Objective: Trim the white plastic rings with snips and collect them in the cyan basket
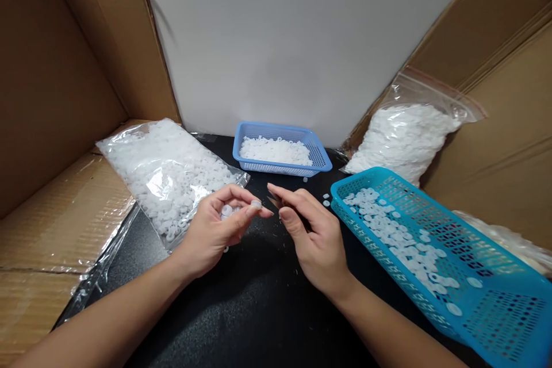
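Observation:
My left hand (213, 233) hovers over the black table (241, 305), palm up and fingers curled around a few small white plastic rings (226, 210). My right hand (314, 238) is just to its right. Its thumb and fingers are pinched on a small dark pointed thing (273, 201) that I cannot make out. The fingertips of the two hands almost meet. Beside my right hand is a teal perforated basket (495, 322) with several white rings scattered in it.
A smaller blue basket (322, 161) of white rings stands at the back centre. Clear bags full of rings lie at the left (166, 175) and back right (405, 138). Two loose rings (326, 200) lie on the table. Cardboard walls (56, 80) enclose the sides.

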Available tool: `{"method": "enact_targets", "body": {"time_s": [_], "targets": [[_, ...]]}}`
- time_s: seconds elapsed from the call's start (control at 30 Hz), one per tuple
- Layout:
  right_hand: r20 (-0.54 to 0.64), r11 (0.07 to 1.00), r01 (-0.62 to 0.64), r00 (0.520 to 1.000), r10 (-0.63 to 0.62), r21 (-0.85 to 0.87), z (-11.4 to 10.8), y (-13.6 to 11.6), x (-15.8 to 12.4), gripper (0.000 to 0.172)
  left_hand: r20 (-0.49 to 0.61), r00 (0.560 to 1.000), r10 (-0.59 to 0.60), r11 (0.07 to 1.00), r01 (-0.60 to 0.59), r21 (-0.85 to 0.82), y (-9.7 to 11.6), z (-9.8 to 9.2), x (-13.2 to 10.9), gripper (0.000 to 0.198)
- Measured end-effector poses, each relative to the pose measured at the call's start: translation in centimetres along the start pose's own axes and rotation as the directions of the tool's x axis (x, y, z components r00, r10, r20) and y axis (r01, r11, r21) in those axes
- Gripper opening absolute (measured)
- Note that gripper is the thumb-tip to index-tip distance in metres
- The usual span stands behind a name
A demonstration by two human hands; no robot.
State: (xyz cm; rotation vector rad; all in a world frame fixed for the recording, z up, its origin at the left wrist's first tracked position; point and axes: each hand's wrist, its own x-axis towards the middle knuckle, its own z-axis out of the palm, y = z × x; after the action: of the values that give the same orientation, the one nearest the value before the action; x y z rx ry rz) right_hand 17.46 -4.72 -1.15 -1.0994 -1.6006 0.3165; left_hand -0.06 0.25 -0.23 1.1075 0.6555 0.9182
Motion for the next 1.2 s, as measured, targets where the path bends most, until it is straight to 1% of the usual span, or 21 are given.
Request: {"method": "enact_targets", "body": {"time_s": [0.1,0.17,0.4,0.63,0.73,0.9,1.1,1.13,1.2], "targets": [[-0.007,0.973,0.176,0.984,-0.179,-0.152,-0.18,0.01,0.07,0.033,0.001,0.999,0.04,0.999,-0.04,0.019,-0.02,-0.14,0.06,0.022],[0.0,0.949,0.236,0.97,-0.242,-0.211,-0.21,0.07,0.06,0.035,-0.001,0.998,0.063,0.997,-0.063,0.051,-0.05,-0.29,0.11,0.021],[0.05,0.884,0.321,0.945,-0.324,-0.341,-0.48,0.25,0.1,0.034,-0.014,0.995,0.099,0.987,-0.096,0.128,-0.09,-0.45,0.0,0.019],[0.068,0.8,0.392,0.911,-0.407,-0.454,-0.81,0.11,0.37,0.033,-0.009,0.988,0.154,0.967,-0.149,0.209,0.09,-0.36,0.03,0.01],[0.065,0.782,0.394,0.907,-0.417,-0.483,-0.73,0.08,0.29,0.033,-0.012,0.991,0.134,0.969,-0.128,0.213,0.19,-0.36,0.01,0.012],[0.03,0.802,0.358,0.919,-0.392,-0.478,-0.18,0.02,-0.08,0.032,-0.021,0.997,0.081,0.979,-0.075,0.188,0.2,-0.5,-0.11,0.02],[0.001,0.786,0.327,0.923,-0.384,-0.525,-0.23,-0.05,0.07,0.029,-0.001,0.998,0.059,0.986,-0.058,0.154,0.2,-0.22,-0.18,0.019],[-0.014,0.796,0.315,0.926,-0.376,-0.517,-0.32,-0.05,0.15,0.029,0.008,0.998,0.057,0.987,-0.057,0.152,0.23,-0.12,-0.21,0.018],[-0.058,0.849,0.266,0.943,-0.327,-0.457,-0.49,-0.06,0.23,0.027,0.027,0.998,0.049,0.988,-0.052,0.148,0.33,0.02,-0.27,0.018]]}}
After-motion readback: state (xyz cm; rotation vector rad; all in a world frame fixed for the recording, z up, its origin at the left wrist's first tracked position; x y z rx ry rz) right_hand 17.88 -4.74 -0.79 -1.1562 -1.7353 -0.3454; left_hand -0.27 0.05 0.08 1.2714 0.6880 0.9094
